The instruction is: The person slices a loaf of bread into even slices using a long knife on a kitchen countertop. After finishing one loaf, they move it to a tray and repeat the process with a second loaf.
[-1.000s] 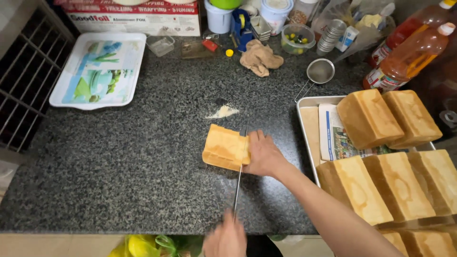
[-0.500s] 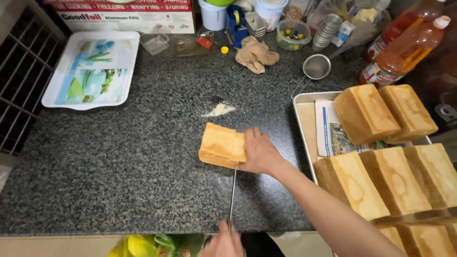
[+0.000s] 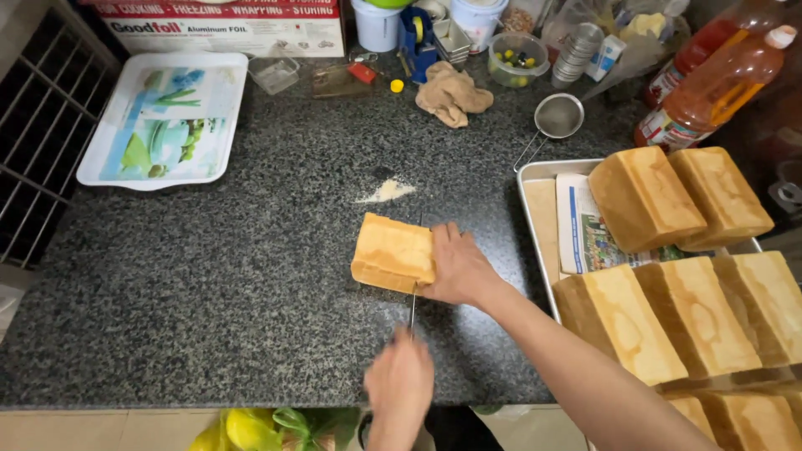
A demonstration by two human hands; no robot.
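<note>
Near edge first: left hand [image 3: 399, 386] is clenched on a knife [image 3: 413, 307], right hand [image 3: 458, 267] flat on the loaf [image 3: 393, 253] mid-counter [image 3: 234, 284] — blade's at its right end, no slice off yet. Tray of loaves [image 3: 535, 179] sits right; crumbs [image 3: 386, 191], strainer [image 3: 558, 117] behind — nothing blocking.

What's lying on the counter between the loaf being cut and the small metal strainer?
In the head view, only bare speckled granite counter lies between the golden bread loaf and the metal mesh strainer; the pale crumb pile sits off to the side.
</note>
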